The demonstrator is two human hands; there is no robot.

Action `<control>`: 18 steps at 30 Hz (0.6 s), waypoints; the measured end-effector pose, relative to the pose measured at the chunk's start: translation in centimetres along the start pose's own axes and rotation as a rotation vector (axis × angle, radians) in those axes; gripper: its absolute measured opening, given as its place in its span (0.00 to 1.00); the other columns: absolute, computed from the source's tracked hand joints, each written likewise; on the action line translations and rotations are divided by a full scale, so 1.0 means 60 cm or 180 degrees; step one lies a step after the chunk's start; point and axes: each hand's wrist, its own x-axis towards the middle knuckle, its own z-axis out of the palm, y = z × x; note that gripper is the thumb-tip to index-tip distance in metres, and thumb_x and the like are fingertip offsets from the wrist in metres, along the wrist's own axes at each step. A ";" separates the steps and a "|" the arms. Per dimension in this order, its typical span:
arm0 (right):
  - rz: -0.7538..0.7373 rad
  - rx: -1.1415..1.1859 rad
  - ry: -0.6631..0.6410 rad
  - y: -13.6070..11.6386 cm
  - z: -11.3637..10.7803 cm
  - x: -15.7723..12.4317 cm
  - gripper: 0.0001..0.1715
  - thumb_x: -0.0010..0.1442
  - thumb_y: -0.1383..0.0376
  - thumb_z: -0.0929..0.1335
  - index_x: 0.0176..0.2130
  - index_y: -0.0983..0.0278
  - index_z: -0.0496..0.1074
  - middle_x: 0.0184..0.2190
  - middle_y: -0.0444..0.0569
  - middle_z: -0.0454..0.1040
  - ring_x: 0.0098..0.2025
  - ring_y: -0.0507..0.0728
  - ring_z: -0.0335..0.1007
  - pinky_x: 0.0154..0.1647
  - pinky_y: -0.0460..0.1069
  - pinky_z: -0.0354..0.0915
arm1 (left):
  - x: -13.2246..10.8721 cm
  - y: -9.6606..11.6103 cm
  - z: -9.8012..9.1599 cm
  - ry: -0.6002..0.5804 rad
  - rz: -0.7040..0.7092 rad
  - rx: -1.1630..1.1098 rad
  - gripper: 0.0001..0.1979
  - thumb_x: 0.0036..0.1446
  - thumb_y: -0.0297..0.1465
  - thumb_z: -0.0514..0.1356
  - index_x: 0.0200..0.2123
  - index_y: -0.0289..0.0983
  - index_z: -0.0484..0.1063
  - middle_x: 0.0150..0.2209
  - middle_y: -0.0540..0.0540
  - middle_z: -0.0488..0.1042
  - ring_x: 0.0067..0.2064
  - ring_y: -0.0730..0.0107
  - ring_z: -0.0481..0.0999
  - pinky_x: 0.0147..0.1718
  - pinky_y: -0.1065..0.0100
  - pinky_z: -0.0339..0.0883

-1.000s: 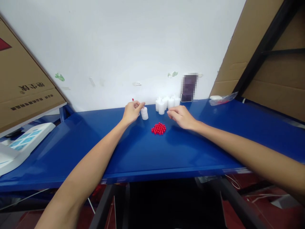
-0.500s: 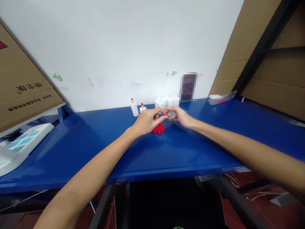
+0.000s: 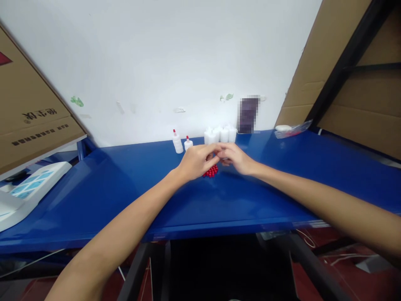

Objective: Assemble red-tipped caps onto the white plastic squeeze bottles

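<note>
My left hand (image 3: pixel 196 161) and my right hand (image 3: pixel 235 158) meet fingertip to fingertip just above a small pile of red beads (image 3: pixel 212 171) on the blue table (image 3: pixel 188 200). Both hands have their fingers curled in a pinch. My right hand holds a small white bottle, now almost hidden by the fingers. Whatever my left fingers pinch against it is hidden. Two small white bottles with red tips (image 3: pixel 177 142) (image 3: pixel 188 143) stand behind my left hand. A cluster of plain white bottles (image 3: pixel 221 134) stands by the wall.
A white device with blue keys (image 3: pixel 28 188) lies at the table's left end under a cardboard box (image 3: pixel 34 117). A clear plastic bag (image 3: pixel 291 128) rests at the back right beside cardboard sheets and a black frame (image 3: pixel 344 62). A blurred dark object (image 3: pixel 248 113) leans on the wall.
My left hand left the red-tipped bottles at the back and came right to meet my right hand. My right hand picked up a white bottle, and both hands now close over the beads.
</note>
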 end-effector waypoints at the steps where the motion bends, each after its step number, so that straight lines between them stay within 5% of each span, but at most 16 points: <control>1: -0.0012 -0.0052 0.0013 0.001 0.000 0.000 0.05 0.55 0.63 0.64 0.31 0.63 0.66 0.20 0.38 0.56 0.21 0.49 0.49 0.23 0.48 0.49 | -0.001 -0.001 0.000 -0.0059 0.0007 0.0014 0.05 0.66 0.30 0.57 0.41 0.37 0.72 0.25 0.52 0.71 0.26 0.75 0.68 0.29 0.71 0.61; 12: -0.0311 -0.0721 -0.0014 0.002 0.007 -0.003 0.13 0.66 0.57 0.64 0.32 0.61 0.59 0.25 0.40 0.60 0.28 0.51 0.56 0.28 0.47 0.54 | -0.008 -0.007 -0.001 -0.0471 -0.0052 -0.0018 0.09 0.64 0.26 0.54 0.47 0.37 0.69 0.29 0.50 0.76 0.26 0.74 0.70 0.27 0.71 0.60; 18: -0.0088 -0.0315 -0.0078 0.013 0.002 0.001 0.18 0.69 0.49 0.61 0.44 0.61 0.62 0.29 0.42 0.68 0.26 0.51 0.61 0.28 0.48 0.59 | 0.001 -0.011 0.004 0.0015 -0.0565 -0.0809 0.05 0.67 0.31 0.53 0.42 0.38 0.68 0.25 0.53 0.73 0.24 0.75 0.70 0.27 0.71 0.63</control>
